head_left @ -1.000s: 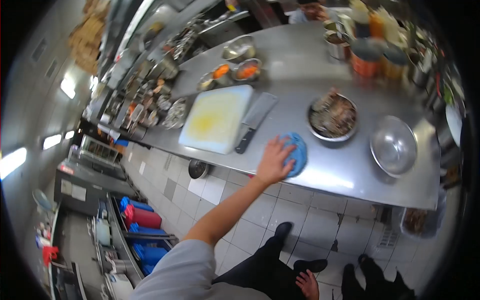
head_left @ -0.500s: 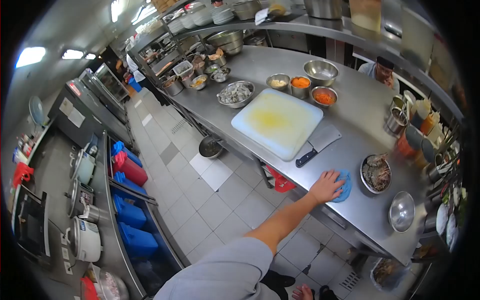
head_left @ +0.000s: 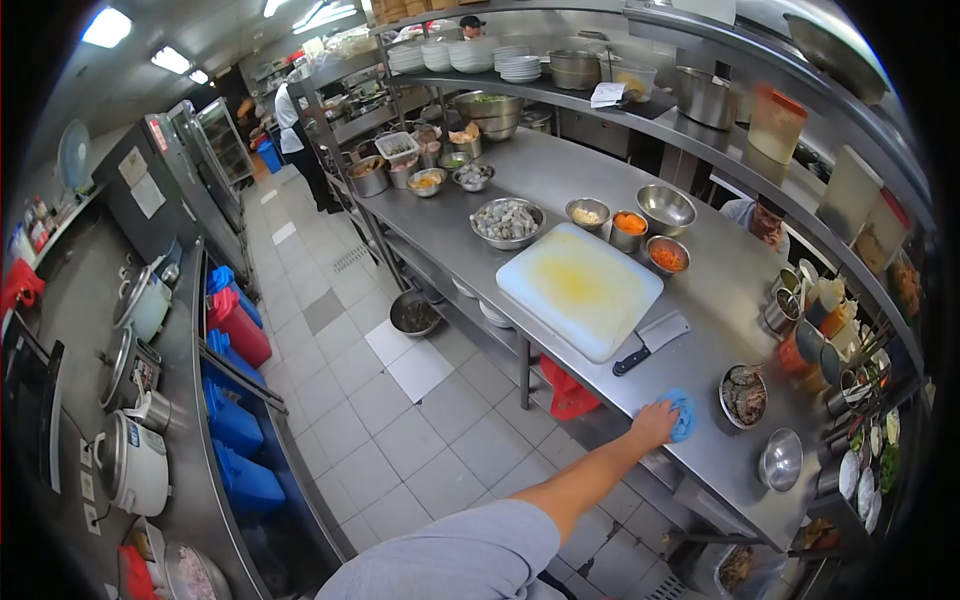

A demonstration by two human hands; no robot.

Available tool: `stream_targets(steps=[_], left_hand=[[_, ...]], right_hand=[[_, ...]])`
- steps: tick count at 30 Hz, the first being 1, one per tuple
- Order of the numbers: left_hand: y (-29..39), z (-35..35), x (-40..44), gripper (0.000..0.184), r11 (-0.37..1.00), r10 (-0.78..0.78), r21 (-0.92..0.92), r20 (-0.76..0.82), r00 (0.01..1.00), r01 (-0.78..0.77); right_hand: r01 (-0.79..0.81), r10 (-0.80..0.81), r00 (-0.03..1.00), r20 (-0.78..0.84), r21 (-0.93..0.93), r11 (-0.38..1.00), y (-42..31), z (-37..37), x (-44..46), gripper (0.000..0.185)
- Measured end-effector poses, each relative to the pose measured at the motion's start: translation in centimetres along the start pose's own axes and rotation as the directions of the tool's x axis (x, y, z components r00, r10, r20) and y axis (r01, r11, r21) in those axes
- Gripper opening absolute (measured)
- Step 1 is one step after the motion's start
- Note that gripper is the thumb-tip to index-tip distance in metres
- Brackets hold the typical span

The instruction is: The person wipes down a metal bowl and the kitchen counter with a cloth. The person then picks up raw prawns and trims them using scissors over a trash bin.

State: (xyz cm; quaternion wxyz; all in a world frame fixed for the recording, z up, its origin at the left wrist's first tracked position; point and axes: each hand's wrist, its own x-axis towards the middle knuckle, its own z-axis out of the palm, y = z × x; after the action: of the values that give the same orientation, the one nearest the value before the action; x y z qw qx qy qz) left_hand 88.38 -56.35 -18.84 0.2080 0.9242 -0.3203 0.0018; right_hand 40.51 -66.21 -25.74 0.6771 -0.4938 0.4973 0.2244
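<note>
My left hand is at the near edge of the steel worktable, its fingers closed on a crumpled blue cloth pressed to the top. Just beyond lies a cleaver with a black handle, beside a white cutting board stained yellow in the middle. To the right of the cloth stands a bowl of prawn heads or shells, with a steel bowl nearer the corner. My right hand is out of view.
Bowls of peeled shrimp, orange pieces and shredded carrot sit behind the board. Sauce containers line the right side. A shelf with plates runs above. A person is behind the table, another far left.
The camera view has shifted, so the table appears farther right and lower. My left hand stays on the cloth near the table edge. My right hand, visible low before, has left the view.
</note>
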Motion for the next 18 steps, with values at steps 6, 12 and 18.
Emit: stream_targets(steps=[6, 12, 18], left_hand=[[-0.3, 0.6, 1.1, 0.056, 0.996, -0.083, -0.023, 0.041, 0.996, 0.084], [-1.7, -0.3, 0.5, 0.045, 0.987, 0.017, -0.155, -0.172, 0.985, -0.044], [-2.1, 1.0, 0.3, 0.046, 0.973, 0.041, -0.203, -0.331, 0.943, -0.114]], right_hand=[[0.015, -0.018, 0.999, 0.046, 0.068, 0.998, 2.7, 0.9, 3.0, 0.029], [0.171, -0.159, 0.983, 0.096, -0.14, 0.975, 5.4, 3.4, 10.6, 0.032], [0.103, -0.099, 0.995, 0.033, -0.426, 0.899, 3.6, 3.0, 16.4, 0.025]])
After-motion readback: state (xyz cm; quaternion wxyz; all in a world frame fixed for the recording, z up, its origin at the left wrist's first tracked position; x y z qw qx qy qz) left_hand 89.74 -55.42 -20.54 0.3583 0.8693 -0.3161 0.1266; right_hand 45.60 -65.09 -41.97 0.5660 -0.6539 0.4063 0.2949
